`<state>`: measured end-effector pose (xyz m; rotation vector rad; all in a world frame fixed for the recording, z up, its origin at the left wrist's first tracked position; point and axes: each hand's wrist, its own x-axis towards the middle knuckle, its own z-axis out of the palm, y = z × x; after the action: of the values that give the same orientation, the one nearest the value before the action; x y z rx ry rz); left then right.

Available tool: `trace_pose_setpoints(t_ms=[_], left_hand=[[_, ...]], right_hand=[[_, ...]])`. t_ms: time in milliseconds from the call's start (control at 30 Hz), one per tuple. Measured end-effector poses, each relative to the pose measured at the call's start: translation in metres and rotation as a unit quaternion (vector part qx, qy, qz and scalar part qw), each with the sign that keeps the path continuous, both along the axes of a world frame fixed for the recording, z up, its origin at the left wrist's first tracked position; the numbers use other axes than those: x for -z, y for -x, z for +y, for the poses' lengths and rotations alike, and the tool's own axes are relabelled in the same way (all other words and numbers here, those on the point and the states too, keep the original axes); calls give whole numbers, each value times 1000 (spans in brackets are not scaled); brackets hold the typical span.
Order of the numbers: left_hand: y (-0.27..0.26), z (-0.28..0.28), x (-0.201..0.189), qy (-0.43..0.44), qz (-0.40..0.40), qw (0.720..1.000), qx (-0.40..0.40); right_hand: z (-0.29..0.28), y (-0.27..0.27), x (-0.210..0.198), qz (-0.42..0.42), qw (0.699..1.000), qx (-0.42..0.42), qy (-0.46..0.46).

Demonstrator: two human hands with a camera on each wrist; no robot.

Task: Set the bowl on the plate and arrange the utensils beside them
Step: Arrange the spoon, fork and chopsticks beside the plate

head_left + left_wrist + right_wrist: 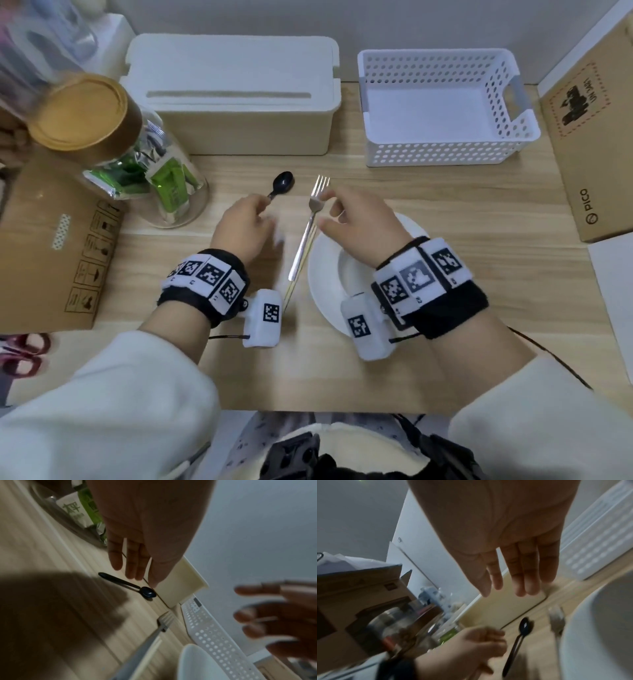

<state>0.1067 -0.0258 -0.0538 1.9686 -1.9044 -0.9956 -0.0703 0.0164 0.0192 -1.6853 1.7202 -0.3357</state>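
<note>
Just ahead of the left hand [241, 228], seen from the head, lies the black spoon [283, 185], its bowl end pointing away and its handle running back under the knuckles; whether it is being touched is hidden from here. The fork [308, 226] lies just beside the right hand [356, 226], long axis running toward the person, with the plate [322, 274] and bowl [346, 270] beneath that wrist. Over to the left wrist view: left fingers [130, 563] straight and relaxed, hovering over the spoon's handle [120, 580], holding nothing, and the spoon flat on the surface [51, 547]. From the right wrist, the right hand's fingers [522, 574] are spread and empty, the spoon [517, 641] sitting close by the left hand [471, 646] and further from the right. My read: the spoon is the left hand's to straighten.
</note>
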Motion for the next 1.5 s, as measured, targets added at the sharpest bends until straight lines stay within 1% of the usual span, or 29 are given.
trace_pose_setpoints(t_ms=[33, 100, 133, 200, 233, 300, 367, 400, 433, 467, 500, 533, 567, 633, 733, 900, 967, 1033, 1133, 1200, 1300, 1400, 1500], left_hand=[[-4, -8, 4, 9, -19, 1000, 21], [-8, -23, 12, 18, -56, 996, 65], [-11, -30, 15, 15, -69, 994, 87], [-14, -42, 23, 7, -92, 986, 135], [-13, -45, 26, 2, -107, 981, 160], [-13, -49, 25, -15, -136, 971, 195], [-11, -50, 21, -39, -165, 962, 215], [-10, -50, 19, -56, -165, 961, 217], [-10, -50, 17, -78, -140, 965, 208], [-8, -49, 16, -111, -85, 973, 182], [-7, -48, 16, -153, -9, 978, 141], [-5, -48, 16, -194, 60, 974, 101], [-3, -49, 16, -223, 108, 966, 73], [-1, -53, 19, -233, 131, 961, 77], [-2, -58, 20, -240, 148, 957, 73], [-9, -54, 22, -295, 230, 926, 43], [-8, -50, 23, -298, 236, 924, 43], [-7, -50, 30, -286, 219, 933, 32], [-6, -49, 35, -243, 188, 951, 29], [-8, -49, 33, -216, 185, 958, 29], [-17, -50, 18, -139, 203, 969, 20], [-29, -51, -6, -103, 269, 957, 20], [-37, -49, -24, -71, 293, 953, 12]], right_hand=[[-7, -17, 2, 0, 1000, -19, -24], [-18, -45, 11, 37, 995, -45, -82], [-22, -57, 17, 69, 990, -58, -109], [-24, -76, 27, 147, 972, -103, -153], [-24, -82, 34, 175, 963, -113, -171], [-24, -90, 45, 198, 952, -110, -203], [-24, -96, 56, 216, 949, -79, -215], [-25, -98, 62, 215, 952, -60, -208], [-25, -100, 64, 217, 954, -47, -204], [-25, -103, 68, 222, 952, -38, -206], [-24, -105, 71, 218, 952, -28, -212], [-24, -108, 75, 219, 952, -16, -214], [-23, -109, 78, 222, 951, 1, -217], [-22, -110, 78, 207, 949, 43, -233], [-25, -108, 78, 151, 959, 89, -223], [-22, -103, 71, 93, 968, 115, -205], [-22, -104, 73, 76, 966, 130, -212], [-21, -104, 77, 69, 966, 130, -213], [-17, -105, 81, 83, 968, 103, -212], [-11, -106, 79, 103, 971, 75, -202], [-2, -107, 76, 122, 973, 27, -192], [1, -107, 75, 125, 972, 14, -197], [0, -109, 73, 127, 973, 22, -194]])
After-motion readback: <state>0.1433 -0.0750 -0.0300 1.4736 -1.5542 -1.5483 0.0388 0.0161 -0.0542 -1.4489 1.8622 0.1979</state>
